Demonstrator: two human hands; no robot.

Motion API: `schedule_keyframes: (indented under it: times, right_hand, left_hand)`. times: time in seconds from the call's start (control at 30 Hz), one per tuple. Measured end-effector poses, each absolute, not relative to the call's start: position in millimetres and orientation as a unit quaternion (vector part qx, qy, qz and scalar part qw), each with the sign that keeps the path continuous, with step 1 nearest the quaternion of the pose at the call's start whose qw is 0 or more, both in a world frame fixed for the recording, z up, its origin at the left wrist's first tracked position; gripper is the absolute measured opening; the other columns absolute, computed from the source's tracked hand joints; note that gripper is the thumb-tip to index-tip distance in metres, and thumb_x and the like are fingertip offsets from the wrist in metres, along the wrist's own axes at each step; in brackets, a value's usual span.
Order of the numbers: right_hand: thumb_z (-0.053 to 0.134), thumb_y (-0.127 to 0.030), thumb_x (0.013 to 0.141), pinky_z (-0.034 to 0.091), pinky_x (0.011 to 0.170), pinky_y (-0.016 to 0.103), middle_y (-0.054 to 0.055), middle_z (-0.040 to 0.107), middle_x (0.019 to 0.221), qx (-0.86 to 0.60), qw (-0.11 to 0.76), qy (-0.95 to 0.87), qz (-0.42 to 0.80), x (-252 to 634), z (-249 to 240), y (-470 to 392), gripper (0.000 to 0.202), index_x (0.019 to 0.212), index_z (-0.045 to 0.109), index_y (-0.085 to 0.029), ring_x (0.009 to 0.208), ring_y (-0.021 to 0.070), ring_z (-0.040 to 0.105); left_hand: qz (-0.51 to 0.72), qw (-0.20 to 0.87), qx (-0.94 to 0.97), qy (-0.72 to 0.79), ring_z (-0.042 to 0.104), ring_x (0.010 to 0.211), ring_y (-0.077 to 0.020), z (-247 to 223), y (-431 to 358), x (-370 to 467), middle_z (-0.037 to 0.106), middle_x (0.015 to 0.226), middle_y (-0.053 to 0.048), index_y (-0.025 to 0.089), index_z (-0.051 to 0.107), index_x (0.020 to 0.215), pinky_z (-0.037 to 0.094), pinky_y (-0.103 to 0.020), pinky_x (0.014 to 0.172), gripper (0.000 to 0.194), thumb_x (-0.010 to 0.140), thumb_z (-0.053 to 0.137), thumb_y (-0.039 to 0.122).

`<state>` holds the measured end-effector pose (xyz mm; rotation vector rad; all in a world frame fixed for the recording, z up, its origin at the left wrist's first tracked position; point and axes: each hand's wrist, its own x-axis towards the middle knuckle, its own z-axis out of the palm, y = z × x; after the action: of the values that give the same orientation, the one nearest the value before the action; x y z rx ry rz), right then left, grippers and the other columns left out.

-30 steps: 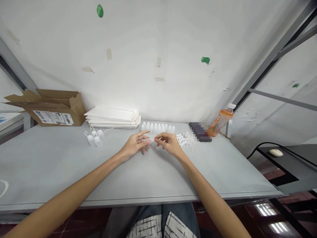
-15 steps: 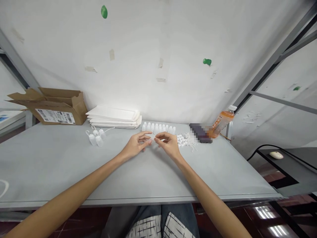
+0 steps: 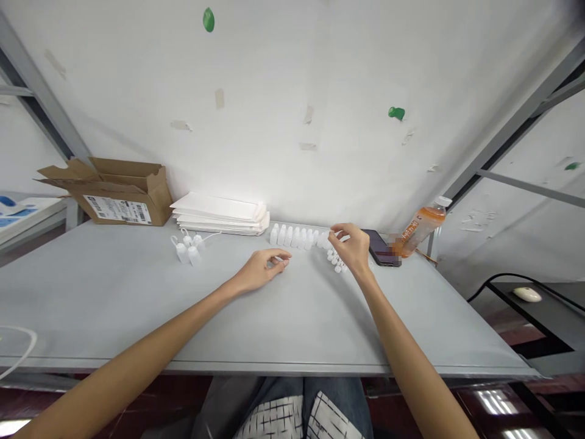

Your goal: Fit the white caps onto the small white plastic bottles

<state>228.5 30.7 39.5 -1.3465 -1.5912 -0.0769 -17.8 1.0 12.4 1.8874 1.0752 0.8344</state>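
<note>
Several small white bottles (image 3: 295,236) stand in a row near the back of the grey table. My right hand (image 3: 350,246) is at the right end of that row, fingers curled with thumb and fingertips close together; whatever they pinch is too small to make out. Beneath it lies a pile of small white caps (image 3: 336,261), partly hidden. In front of the row my left hand (image 3: 265,269) rests low over the table, its fingers bent and slightly apart, with nothing visible in them. A group of white bottles with looped tops (image 3: 188,250) stands to the left.
Stacked white envelopes (image 3: 219,214) and an open cardboard box (image 3: 130,195) are at the back left. A dark phone (image 3: 380,247) and a leaning orange drink bottle (image 3: 421,227) are at the right. A white loop (image 3: 30,344) shows at the left edge.
My right hand has moved right and up, away from my left hand, to the end of the bottle row and over the caps. The camera view has shifted slightly.
</note>
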Motion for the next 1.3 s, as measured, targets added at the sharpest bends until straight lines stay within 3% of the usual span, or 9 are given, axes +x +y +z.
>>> schedule_keyframes:
  times: [0.27, 0.7, 0.9, 1.17, 1.23, 1.3]
  right_hand:
    - [0.059, -0.021, 0.071, 0.040, 0.063, 0.027, 0.001, 0.071, 0.075, -0.642, 0.321, -0.696, -0.003, 236.0, 46.8, 50.7, 0.018, 0.081, 0.073, -0.022, 0.071, 0.0175, 0.064]
    - [0.056, -0.021, 0.080, 0.031, 0.057, 0.026, 0.003, 0.072, 0.087, -0.639, 0.236, -0.731, -0.030, 220.6, 33.3, 50.6, 0.020, 0.091, 0.073, -0.022, 0.075, 0.0179, 0.062]
    - [0.055, -0.021, 0.083, 0.032, 0.059, 0.027, 0.002, 0.071, 0.098, -0.630, 0.240, -0.739, -0.023, 220.2, 30.8, 51.8, 0.020, 0.096, 0.071, -0.022, 0.075, 0.0162, 0.060]
    - [0.055, -0.024, 0.084, 0.031, 0.059, 0.027, 0.002, 0.070, 0.099, -0.639, 0.270, -0.720, -0.016, 220.5, 36.5, 45.9, 0.020, 0.095, 0.071, -0.023, 0.072, 0.0149, 0.059]
    - [0.055, -0.026, 0.084, 0.031, 0.059, 0.027, 0.002, 0.070, 0.098, -0.640, 0.295, -0.709, -0.024, 222.6, 38.8, 43.9, 0.019, 0.093, 0.071, -0.023, 0.070, 0.0139, 0.058]
    - [0.054, -0.029, 0.085, 0.030, 0.059, 0.027, 0.001, 0.070, 0.096, -0.643, 0.328, -0.691, -0.036, 225.7, 40.8, 42.2, 0.019, 0.090, 0.072, -0.023, 0.068, 0.0129, 0.057]
  left_hand:
    - [0.311, 0.362, 0.773, 0.418, 0.065, 0.081, -0.0181, 9.7, 2.7, -18.7, 0.071, 0.092, -0.007, 0.018, 0.070, 0.101, 0.049, -0.025, 0.064, 0.032, 0.088, 0.053, 0.041]
    - [0.318, 0.330, 0.792, 0.405, 0.066, 0.084, -0.0184, 4.8, 5.1, -18.3, 0.072, 0.093, -0.005, 0.019, 0.071, 0.095, 0.049, -0.026, 0.066, 0.028, 0.088, 0.054, 0.040]
    - [0.313, 0.336, 0.788, 0.410, 0.066, 0.078, -0.0175, 4.5, 7.0, -19.6, 0.072, 0.086, -0.005, 0.018, 0.071, 0.091, 0.049, -0.025, 0.065, 0.029, 0.088, 0.053, 0.041]
    - [0.348, 0.423, 0.725, 0.417, 0.067, 0.064, -0.0177, 33.1, 6.1, -31.7, 0.071, 0.086, -0.010, 0.014, 0.070, 0.085, 0.048, -0.024, 0.046, 0.037, 0.081, 0.059, 0.049]
    - [0.415, 0.395, 0.702, 0.424, 0.064, 0.057, -0.0160, 53.6, 5.7, -46.7, 0.070, 0.083, -0.010, 0.014, 0.069, 0.085, 0.047, -0.025, 0.045, 0.037, 0.081, 0.059, 0.049]
    - [0.497, 0.301, 0.679, 0.449, 0.060, 0.052, -0.0141, 73.2, 6.7, -68.2, 0.069, 0.074, -0.007, 0.014, 0.070, 0.086, 0.045, -0.025, 0.045, 0.036, 0.080, 0.059, 0.048]
